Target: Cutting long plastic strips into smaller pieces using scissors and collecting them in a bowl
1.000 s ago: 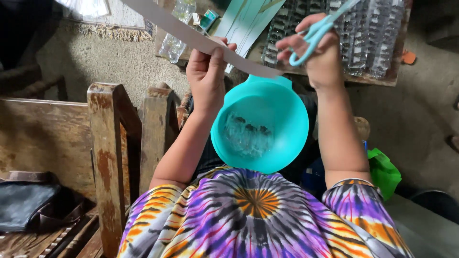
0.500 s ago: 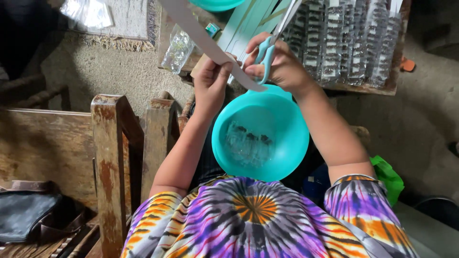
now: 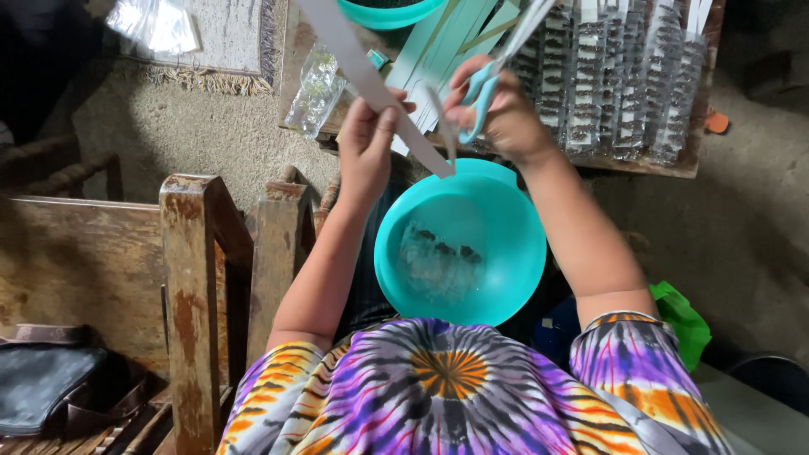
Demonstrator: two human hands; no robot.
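Two bare hands work above one teal bowl point(image 3: 497, 278) that sits in the lap of a person in a tie-dye shirt point(image 3: 447, 396). Inside the bowl lie a few small clear packets with dark contents; their exact count is hard to make out. One black bag point(image 3: 46, 383) lies on the wooden bench point(image 3: 190, 286) at the near left, cut off by the frame edge, and one green bag point(image 3: 683, 320) shows beside the right arm.

Just over the bowl's far rim, the left hand point(image 3: 368, 152) pinches one long pale strip point(image 3: 371, 80) between thumb and fingers; the strip slants from the top edge down to a point right at the bowl's rim. The right hand point(image 3: 506, 118) is closed around the handles of one pair of teal-handled scissors point(image 3: 489, 80), whose blades point up and away, near the strip but not clearly touching it. A thin sliver hangs beside the strip's lower end.

Farther off, a wooden board point(image 3: 640, 164) carries many rows of packed clear strips point(image 3: 628, 84), too crowded to count, plus several flat teal sheets point(image 3: 442, 46). One clear plastic bundle point(image 3: 316, 88) lies at the board's left corner. A second teal bowl point(image 3: 392, 13) is cut off at the top, its contents hidden.
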